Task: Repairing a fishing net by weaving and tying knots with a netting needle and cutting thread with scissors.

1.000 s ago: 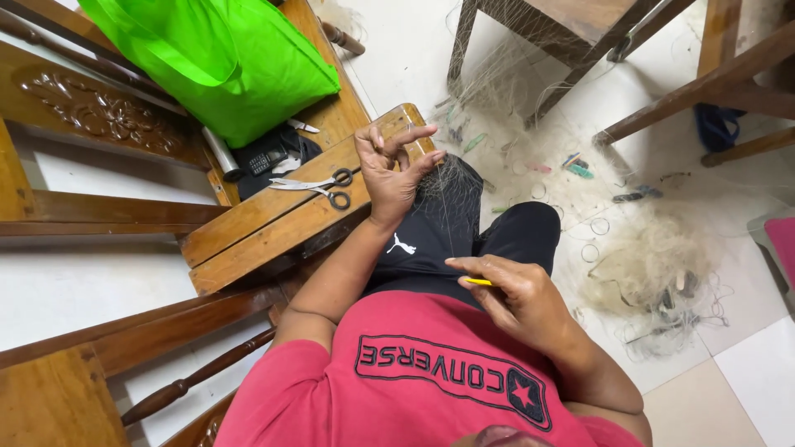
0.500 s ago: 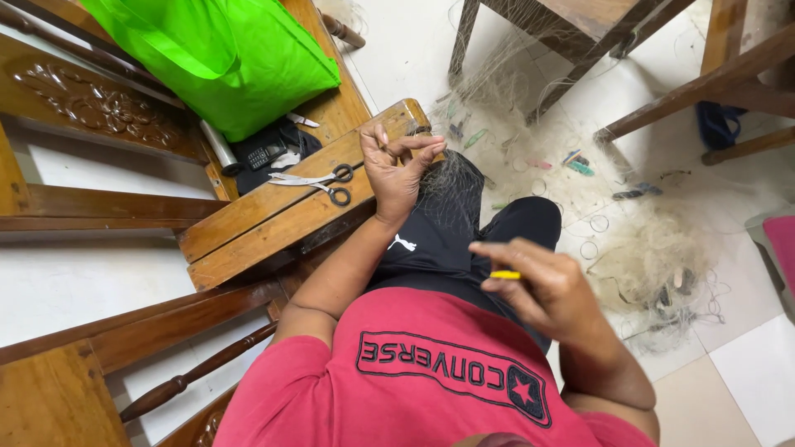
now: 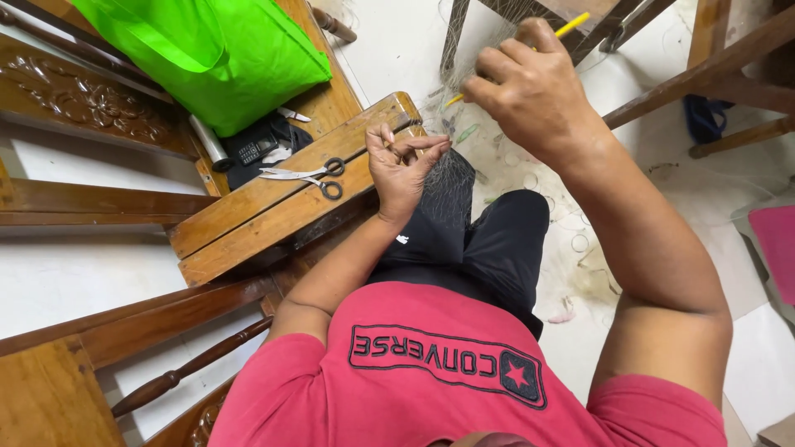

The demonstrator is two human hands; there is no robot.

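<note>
Two hands (image 3: 406, 165) (image 3: 530, 87) on fishing net (image 3: 451, 178)

The left hand (image 3: 403, 170) pinches a bunch of fine fishing net (image 3: 451, 186) over the knee, fingers curled around the mesh. The right hand (image 3: 530, 87) is raised high, gripping a thin yellow netting needle (image 3: 571, 25). Scissors (image 3: 302, 176) lie on the wooden bench (image 3: 248, 223) just beside the left hand, near a green bag (image 3: 224, 54) and a black calculator (image 3: 252, 149)
</note>
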